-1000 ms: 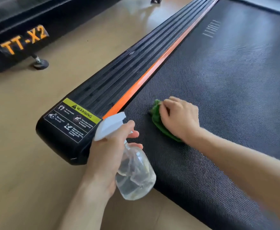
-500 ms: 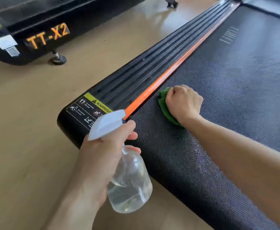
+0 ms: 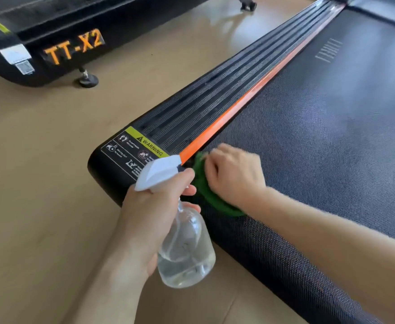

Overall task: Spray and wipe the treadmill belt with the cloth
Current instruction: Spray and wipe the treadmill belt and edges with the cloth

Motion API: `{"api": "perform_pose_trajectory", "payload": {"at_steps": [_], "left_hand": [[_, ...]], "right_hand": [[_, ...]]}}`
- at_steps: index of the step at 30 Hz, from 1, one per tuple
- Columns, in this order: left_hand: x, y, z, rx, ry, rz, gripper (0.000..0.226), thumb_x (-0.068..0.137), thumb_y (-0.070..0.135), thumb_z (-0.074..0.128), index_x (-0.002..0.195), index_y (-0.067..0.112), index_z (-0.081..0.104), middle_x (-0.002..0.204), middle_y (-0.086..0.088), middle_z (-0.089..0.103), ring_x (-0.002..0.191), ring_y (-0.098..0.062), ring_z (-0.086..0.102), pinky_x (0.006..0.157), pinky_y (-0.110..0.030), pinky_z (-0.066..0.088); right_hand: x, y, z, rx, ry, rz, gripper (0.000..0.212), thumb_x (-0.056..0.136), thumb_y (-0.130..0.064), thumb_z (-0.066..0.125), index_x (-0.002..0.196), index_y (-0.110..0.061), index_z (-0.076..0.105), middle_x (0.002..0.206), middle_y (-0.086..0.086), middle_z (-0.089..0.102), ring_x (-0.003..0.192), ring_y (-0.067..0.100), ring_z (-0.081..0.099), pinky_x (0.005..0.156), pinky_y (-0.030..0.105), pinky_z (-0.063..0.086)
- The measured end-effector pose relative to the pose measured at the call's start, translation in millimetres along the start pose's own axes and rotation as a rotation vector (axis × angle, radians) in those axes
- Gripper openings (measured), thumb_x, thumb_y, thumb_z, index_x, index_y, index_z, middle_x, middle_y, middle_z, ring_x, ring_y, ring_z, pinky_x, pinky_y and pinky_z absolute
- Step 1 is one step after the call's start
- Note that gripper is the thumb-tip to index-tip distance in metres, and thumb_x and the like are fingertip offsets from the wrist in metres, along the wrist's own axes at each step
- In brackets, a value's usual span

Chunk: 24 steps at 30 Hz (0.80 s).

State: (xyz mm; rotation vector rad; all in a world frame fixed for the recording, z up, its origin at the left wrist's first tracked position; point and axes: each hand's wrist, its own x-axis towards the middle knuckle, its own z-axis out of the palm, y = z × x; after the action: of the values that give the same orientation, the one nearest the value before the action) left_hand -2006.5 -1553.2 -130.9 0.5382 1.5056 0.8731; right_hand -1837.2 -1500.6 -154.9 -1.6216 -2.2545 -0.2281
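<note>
The right hand (image 3: 232, 175) is pressing the green cloth (image 3: 211, 199) at the belt (image 3: 308, 148) corner; the left hand (image 3: 149, 220) is gripping the spray bottle (image 3: 186, 249). Cloth may be snagging under the orange strip (image 3: 238, 106).

"TT-X2" stands in orange on the second treadmill (image 3: 51, 43). A yellow-banded sticker (image 3: 135, 150) on the side rail (image 3: 215, 101) reads "WARNING" (smaller print illegible).

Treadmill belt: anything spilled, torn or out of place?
Nothing stands out. The belt looks whole and flat, with no puddle visible. The right hand presses the green cloth on it beside the orange strip. The left hand holds the spray bottle upright.
</note>
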Motion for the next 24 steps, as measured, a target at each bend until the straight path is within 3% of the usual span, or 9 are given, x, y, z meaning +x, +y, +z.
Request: {"api": "perform_pose_trajectory", "payload": {"at_steps": [2,5,7,9,12,16,18,21,24], "left_hand": [[-3.2,-0.6,2.1,-0.006,-0.027,0.022,0.022,0.083,0.042,0.082,0.087,0.022,0.073,0.075,0.003,0.083,0.058,-0.028,0.08,0.07,-0.041,0.062],[-7.1,-1.2,1.1,0.006,-0.046,0.026,0.041,0.063,0.049,0.08,0.094,0.023,0.074,0.081,0.003,0.084,0.063,-0.03,0.081,0.077,-0.045,0.062],[-8.7,3.9,4.6,0.001,-0.038,0.026,0.032,0.072,0.045,0.082,0.094,0.022,0.074,0.076,0.004,0.083,0.06,-0.029,0.08,0.076,-0.044,0.062],[-11.4,7.7,4.3,0.015,-0.029,0.046,0.019,0.087,0.037,0.08,0.097,0.021,0.074,0.073,0.004,0.082,0.058,-0.027,0.08,0.078,-0.045,0.063],[-27.2,8.6,1.9,0.036,-0.007,0.131,0.015,0.091,0.033,0.079,0.101,0.022,0.076,0.081,0.003,0.084,0.068,-0.024,0.082,0.079,-0.043,0.063],[-49.1,6.9,2.3,0.017,-0.036,0.212,0.015,0.097,0.026,0.077,0.084,0.02,0.072,0.084,-0.002,0.081,0.08,-0.027,0.079,0.069,-0.035,0.058],[-48.7,5.2,2.7,0.025,-0.048,0.221,0.018,0.098,0.025,0.076,0.081,0.02,0.072,0.076,0.002,0.079,0.076,-0.024,0.077,0.065,-0.032,0.056],[-53.2,5.1,4.5,0.057,-0.073,0.232,0.022,0.097,0.025,0.076,0.076,0.021,0.071,0.068,0.005,0.076,0.073,-0.024,0.075,0.066,-0.033,0.056],[-59.6,4.1,5.6,0.073,-0.095,0.217,0.02,0.096,0.026,0.076,0.078,0.019,0.07,0.074,0.001,0.076,0.071,-0.024,0.073,0.066,-0.033,0.056]], "right_hand": [[27.0,10.5,10.4,-0.065,0.013,0.177,0.035,0.098,-0.032,0.043,0.065,-0.02,0.048,0.072,-0.006,0.054,0.062,0.023,0.057,0.049,0.026,0.015],[35.8,9.2,18.2,-0.077,0.004,0.286,0.035,0.099,-0.032,0.041,0.066,-0.02,0.046,0.074,-0.005,0.054,0.066,0.024,0.059,0.05,0.028,0.018],[23.9,-1.3,9.5,-0.063,-0.01,0.295,0.034,0.099,-0.032,0.041,0.067,-0.021,0.045,0.075,-0.005,0.056,0.068,0.024,0.06,0.051,0.029,0.019],[0.4,-12.2,-2.5,-0.047,-0.044,0.255,0.034,0.099,-0.034,0.041,0.068,-0.022,0.043,0.074,-0.005,0.056,0.064,0.022,0.058,0.051,0.029,0.021],[-50.7,-28.4,-23.2,0.039,-0.028,0.085,0.033,0.095,-0.031,0.049,0.065,-0.022,0.04,0.067,-0.007,0.049,0.055,0.019,0.05,0.046,0.025,0.016],[-55.0,-8.2,-25.9,0.066,-0.03,-0.068,0.03,0.094,-0.028,0.053,0.065,-0.021,0.047,0.068,-0.007,0.05,0.056,0.019,0.053,0.044,0.024,0.023],[-17.6,18.1,-13.7,-0.023,-0.016,0.059,0.031,0.097,-0.031,0.049,0.067,-0.024,0.047,0.071,-0.01,0.051,0.062,0.018,0.058,0.049,0.021,0.016],[33.3,51.5,2.1,-0.081,-0.047,0.291,0.038,0.101,-0.037,0.037,0.072,-0.021,0.055,0.081,-0.007,0.057,0.075,0.022,0.06,0.06,0.029,0.027],[40.9,42.9,5.3,-0.075,-0.041,0.411,0.041,0.102,-0.037,0.033,0.076,-0.02,0.061,0.087,-0.005,0.061,0.079,0.024,0.061,0.063,0.032,0.03]]}}
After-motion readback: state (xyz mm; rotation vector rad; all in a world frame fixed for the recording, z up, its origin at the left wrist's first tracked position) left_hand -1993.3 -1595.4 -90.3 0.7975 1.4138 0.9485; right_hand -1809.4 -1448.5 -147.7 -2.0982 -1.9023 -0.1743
